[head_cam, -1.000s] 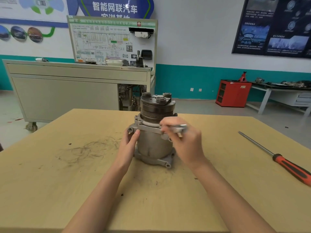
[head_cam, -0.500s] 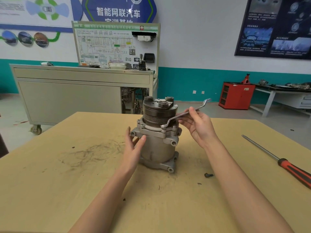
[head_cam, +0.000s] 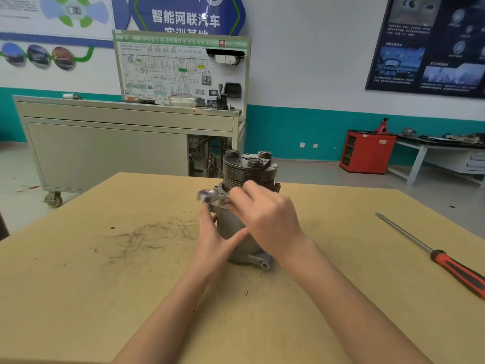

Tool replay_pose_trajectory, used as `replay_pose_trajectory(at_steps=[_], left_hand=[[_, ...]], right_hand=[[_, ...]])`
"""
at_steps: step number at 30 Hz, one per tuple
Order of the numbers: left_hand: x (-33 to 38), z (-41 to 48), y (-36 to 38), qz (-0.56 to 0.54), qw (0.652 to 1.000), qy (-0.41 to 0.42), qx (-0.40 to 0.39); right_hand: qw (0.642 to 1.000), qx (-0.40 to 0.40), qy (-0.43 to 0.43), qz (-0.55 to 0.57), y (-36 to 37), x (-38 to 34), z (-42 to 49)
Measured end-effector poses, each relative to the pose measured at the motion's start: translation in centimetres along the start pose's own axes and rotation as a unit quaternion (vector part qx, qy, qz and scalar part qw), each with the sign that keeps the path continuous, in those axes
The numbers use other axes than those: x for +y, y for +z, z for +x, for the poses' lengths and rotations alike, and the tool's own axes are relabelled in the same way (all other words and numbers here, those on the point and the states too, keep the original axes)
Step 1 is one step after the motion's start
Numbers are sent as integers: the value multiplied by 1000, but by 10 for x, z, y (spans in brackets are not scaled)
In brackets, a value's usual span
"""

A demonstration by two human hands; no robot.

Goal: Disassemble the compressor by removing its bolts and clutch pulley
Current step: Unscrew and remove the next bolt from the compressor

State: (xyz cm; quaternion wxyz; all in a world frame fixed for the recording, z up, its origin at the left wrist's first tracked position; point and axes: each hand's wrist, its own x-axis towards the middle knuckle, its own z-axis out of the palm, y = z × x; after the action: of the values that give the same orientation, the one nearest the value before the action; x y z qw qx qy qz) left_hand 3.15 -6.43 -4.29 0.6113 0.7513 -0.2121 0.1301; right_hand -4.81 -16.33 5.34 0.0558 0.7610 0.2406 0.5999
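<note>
1. Right hand (head_cam: 267,219) is curled tight around a wrench (head_cam: 210,197), knuckles up, in front of the upper part of the compressor (head_cam: 229,227). The fingers wrap the shaft, so only the tool's left end shows, blurred, sticking out past the fingertips.
2. That blurred end lies at the left edge of the compressor's upper flange. Whether it sits on a bolt cannot be told.
3. Left hand (head_cam: 214,240) is spread, fingers straight, and pressed against the left side of the compressor's body. Its fingers point up toward the flange, and its thumb reaches across the front of the body toward the right wrist.
4. The compressor stands upright near the middle of the table (head_cam: 105,298), between the two hands. The left hand touches its left side and the right hand covers its upper front.
5. The pulley (head_cam: 249,173) sits on top of the compressor, just above and behind the right hand. It is dark and grooved, with three round knobs on its top face.
6. A mounting ear (head_cam: 262,263) at the compressor's foot shows just below the right wrist.
7. A screwdriver (head_cam: 430,250) with an orange and black handle lies on the table well to the right, apart from both hands.
8. Behind the table stands a grey cabinet (head_cam: 105,148) on wheels, and a red cabinet (head_cam: 367,152) sits by the far wall.
</note>
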Motion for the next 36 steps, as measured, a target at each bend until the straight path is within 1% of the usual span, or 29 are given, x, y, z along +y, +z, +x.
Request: replay_pose_trajectory(at_steps=[2, 4, 6, 7, 8, 9, 10, 11, 12, 13, 14, 15, 16, 17, 18, 19, 20, 21, 23, 25, 26, 28, 29, 30, 31, 32, 34, 36], left_hand=[[3, 3, 1, 13, 1000, 14, -3], [1, 5, 1, 18, 1000, 21, -5], [-3, 4, 0, 11, 1000, 19, -2], [-5, 2, -1, 2, 1000, 17, -2], [-7, 0, -2, -6, 1000, 18, -4], [-8, -1, -2, -10, 1000, 21, -3], [-7, -1, -2, -9, 1000, 23, 1], [-6, -1, -2, -7, 1000, 22, 3], [-5, 0, -1, -5, 1000, 20, 3], [-4, 1, -1, -3, 1000, 19, 3], [-5, 0, -1, -2, 1000, 18, 3], [-6, 0, -1, -1, 1000, 18, 3], [-7, 0, -1, 0, 1000, 20, 4], [-7, 0, -1, 1, 1000, 21, 4], [-7, 1, -1, 2, 1000, 22, 6], [-8, 1, -1, 2, 1000, 21, 6], [-8, 1, 0, 1, 1000, 21, 7], [-8, 1, 0, 1, 1000, 23, 8], [-10, 1, -1, 2, 1000, 27, 9], [-10, 1, -1, -4, 1000, 21, 5], [-9, 1, 0, -7, 1000, 18, 3], [-7, 1, 0, -10, 1000, 17, 3], [-7, 0, -1, -9, 1000, 18, 5], [-6, 0, -1, -8, 1000, 18, 5], [-6, 0, -1, -7, 1000, 18, 5], [-7, 0, -1, -6, 1000, 18, 5], [-7, 0, 0, 1, 1000, 21, 8], [-6, 1, 1, 10, 999, 27, 12]], right_hand=[[999, -24, -18, -45, 8, -13, -3], [997, -23, -29, -61, 12, -17, -5], [1000, 10, -10, -2, 10, -7, -11], [997, 36, 20, 58, 9, 1, -19], [986, 63, 78, 135, 6, 9, -27], [954, 89, 172, 228, 3, 16, -36], [891, 107, 291, 331, 0, 23, -44], [799, 114, 404, 430, 1, 31, -50], [696, 114, 491, 512, 4, 39, -53], [606, 108, 547, 568, 8, 50, -55], [543, 95, 576, 603, 13, 61, -54], [502, 81, 588, 629, 17, 70, -52], [474, 65, 591, 650, 21, 78, -49], [455, 49, 592, 664, 23, 84, -46], [447, 32, 592, 670, 24, 87, -43], [453, 22, 590, 668, 24, 89, -42], [472, 23, 588, 656, 22, 90, -40], [504, 36, 584, 635, 19, 90, -36], [593, 76, 568, 566, 10, 85, -28], [696, 93, 523, 484, -2, 77, -19], [752, 87, 482, 441, -7, 71, -14], [867, 58, 363, 336, -14, 60, -5], [914, 43, 293, 276, -15, 54, -2], [949, 31, 226, 219, -14, 48, 0], [970, 24, 170, 170, -12, 43, 2], [983, 20, 127, 133, -11, 37, 4], [993, 12, 79, 82, -7, 27, 7], [998, -1, 53, 32, -3, 17, 10]])
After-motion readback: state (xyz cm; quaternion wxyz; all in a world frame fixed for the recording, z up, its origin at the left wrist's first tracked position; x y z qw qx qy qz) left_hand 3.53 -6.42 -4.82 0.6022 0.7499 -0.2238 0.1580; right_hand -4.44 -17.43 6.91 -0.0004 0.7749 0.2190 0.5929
